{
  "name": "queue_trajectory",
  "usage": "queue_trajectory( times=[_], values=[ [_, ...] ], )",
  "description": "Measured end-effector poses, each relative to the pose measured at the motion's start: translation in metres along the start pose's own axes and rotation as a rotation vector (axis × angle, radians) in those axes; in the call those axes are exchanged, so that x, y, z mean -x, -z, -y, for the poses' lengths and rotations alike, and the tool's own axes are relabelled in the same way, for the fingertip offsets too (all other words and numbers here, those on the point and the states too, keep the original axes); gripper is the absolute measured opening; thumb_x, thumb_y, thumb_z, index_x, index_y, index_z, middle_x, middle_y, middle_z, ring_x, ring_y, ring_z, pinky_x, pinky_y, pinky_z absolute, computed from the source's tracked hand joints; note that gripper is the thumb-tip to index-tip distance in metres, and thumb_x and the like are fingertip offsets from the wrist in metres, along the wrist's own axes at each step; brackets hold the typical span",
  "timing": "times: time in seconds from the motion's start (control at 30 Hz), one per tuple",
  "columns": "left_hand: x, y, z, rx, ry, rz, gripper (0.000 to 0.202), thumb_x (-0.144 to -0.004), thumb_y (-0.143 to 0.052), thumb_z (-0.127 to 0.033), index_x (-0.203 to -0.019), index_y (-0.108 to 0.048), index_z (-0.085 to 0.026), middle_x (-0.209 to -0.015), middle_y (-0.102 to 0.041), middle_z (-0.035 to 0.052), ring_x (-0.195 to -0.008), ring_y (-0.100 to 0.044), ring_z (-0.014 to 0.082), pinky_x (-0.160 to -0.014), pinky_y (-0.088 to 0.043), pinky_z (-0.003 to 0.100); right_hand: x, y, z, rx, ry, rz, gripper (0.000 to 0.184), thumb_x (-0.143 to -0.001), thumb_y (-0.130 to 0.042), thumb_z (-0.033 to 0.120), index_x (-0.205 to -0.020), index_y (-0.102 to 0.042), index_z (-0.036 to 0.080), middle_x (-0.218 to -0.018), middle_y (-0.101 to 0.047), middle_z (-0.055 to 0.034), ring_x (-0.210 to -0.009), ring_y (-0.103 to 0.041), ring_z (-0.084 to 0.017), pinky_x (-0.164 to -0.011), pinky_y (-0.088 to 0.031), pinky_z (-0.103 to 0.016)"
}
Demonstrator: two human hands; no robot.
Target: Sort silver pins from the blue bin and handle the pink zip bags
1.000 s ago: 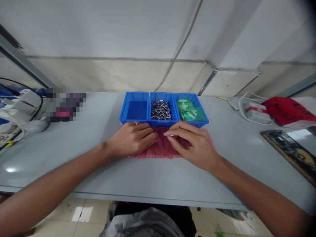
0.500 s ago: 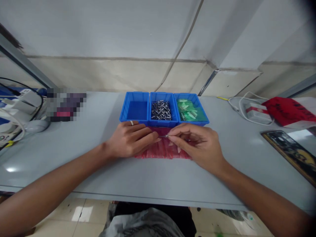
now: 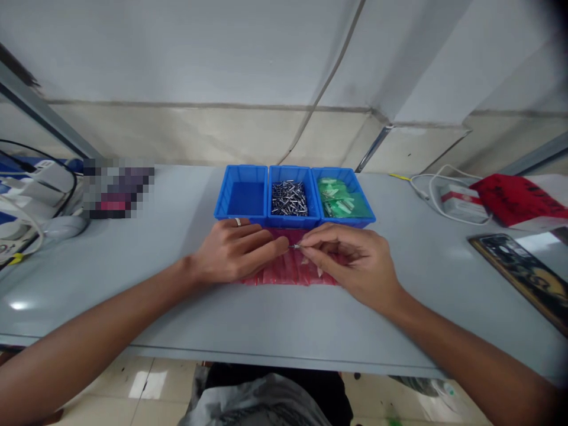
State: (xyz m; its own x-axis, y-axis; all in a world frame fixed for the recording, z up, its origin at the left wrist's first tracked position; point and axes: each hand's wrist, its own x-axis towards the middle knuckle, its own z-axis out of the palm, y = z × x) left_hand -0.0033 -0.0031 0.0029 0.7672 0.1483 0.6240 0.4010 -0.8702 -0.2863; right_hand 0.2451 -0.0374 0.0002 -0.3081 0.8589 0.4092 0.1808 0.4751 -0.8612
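Note:
Between my hands, just above a red plastic bag (image 3: 284, 275), is a small, thin, shiny metal pin (image 3: 294, 246). My right hand (image 3: 355, 254) pinches one end of it between thumb and forefinger. My left hand (image 3: 235, 251), with a ring on one finger, is closed and meets the other end at its fingertips. Fine detail of the pin is too small to make out. Behind the hands, the middle blue bin (image 3: 294, 222) contains many similar metal pieces. The right blue bin (image 3: 364, 221) has green plastic packets in it, partly see-through.
Left of the other two stands a third blue bin (image 3: 242, 198). A phone (image 3: 519, 275) lies at the right, near a red cloth-like item (image 3: 519, 198) and a white cable. Chargers and cords (image 3: 42, 195) crowd the left end of the table (image 3: 177, 319).
Both hands stay over the red bag. The left fingertips have moved slightly right along the metal pin, and the right fingers have shifted a little left.

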Motion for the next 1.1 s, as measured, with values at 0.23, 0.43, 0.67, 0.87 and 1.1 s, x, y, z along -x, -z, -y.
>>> queue_trajectory(
  times=[0.23, 0.43, 0.67, 0.87, 1.1],
  values=[
    [0.0014, 0.0011, 0.0032, -0.011, -0.04, 0.048, 0.028, -0.102, -0.05, -0.011, -0.129, -0.06, -0.011, -0.078, -0.075, 0.0003, -0.063, -0.065, 0.0117, -0.056, -0.047, 0.025, -0.0001, 0.0003, -0.0009, 0.012, 0.039, -0.017, 0.005, -0.092, -0.076, 0.017, -0.095, -0.078, 0.02, -0.087, -0.076, -0.0009, -0.067, -0.067, -0.008, -0.054, -0.053, -0.019],
    [0.0009, -0.0017, 0.0001, 0.009, -0.006, -0.051, 0.009, -0.1, -0.063, -0.017, -0.108, -0.065, -0.012, -0.074, -0.072, -0.0004, -0.06, -0.065, 0.0112, -0.055, -0.047, 0.025, 0.0006, 0.0, -0.0001, -0.007, 0.025, 0.012, 0.005, -0.092, -0.075, 0.018, -0.095, -0.078, 0.02, -0.085, -0.076, -0.0006, -0.064, -0.068, -0.009, -0.053, -0.054, -0.019],
    [-0.0026, 0.0007, -0.0018, -0.014, 0.03, -0.024, 0.008, -0.101, -0.064, -0.024, -0.101, -0.064, -0.015, -0.074, -0.074, -0.0024, -0.057, -0.064, 0.0098, -0.054, -0.046, 0.025, -0.0004, 0.0001, 0.0005, -0.02, 0.045, 0.009, 0.004, -0.092, -0.075, 0.017, -0.094, -0.077, 0.019, -0.085, -0.076, -0.0011, -0.066, -0.068, -0.009, -0.054, -0.054, -0.019],
    [-0.0033, 0.0012, -0.0017, 0.023, 0.03, -0.018, 0.007, -0.103, -0.061, -0.021, -0.101, -0.062, -0.015, -0.074, -0.073, -0.0017, -0.059, -0.065, 0.0103, -0.056, -0.048, 0.025, -0.0015, -0.0002, 0.0004, 0.0, 0.036, 0.037, 0.003, -0.092, -0.075, 0.017, -0.093, -0.078, 0.018, -0.082, -0.075, -0.001, -0.061, -0.065, -0.008, -0.052, -0.051, -0.02],
    [0.0003, -0.0034, -0.0013, 0.024, 0.04, -0.028, 0.007, -0.1, -0.064, -0.016, -0.105, -0.063, -0.012, -0.077, -0.074, 0.0004, -0.061, -0.066, 0.0114, -0.055, -0.045, 0.025, -0.001, 0.0039, -0.0007, -0.031, -0.007, -0.008, 0.004, -0.092, -0.075, 0.018, -0.094, -0.077, 0.021, -0.086, -0.075, -0.0007, -0.065, -0.066, -0.009, -0.052, -0.051, -0.02]
  ],
)
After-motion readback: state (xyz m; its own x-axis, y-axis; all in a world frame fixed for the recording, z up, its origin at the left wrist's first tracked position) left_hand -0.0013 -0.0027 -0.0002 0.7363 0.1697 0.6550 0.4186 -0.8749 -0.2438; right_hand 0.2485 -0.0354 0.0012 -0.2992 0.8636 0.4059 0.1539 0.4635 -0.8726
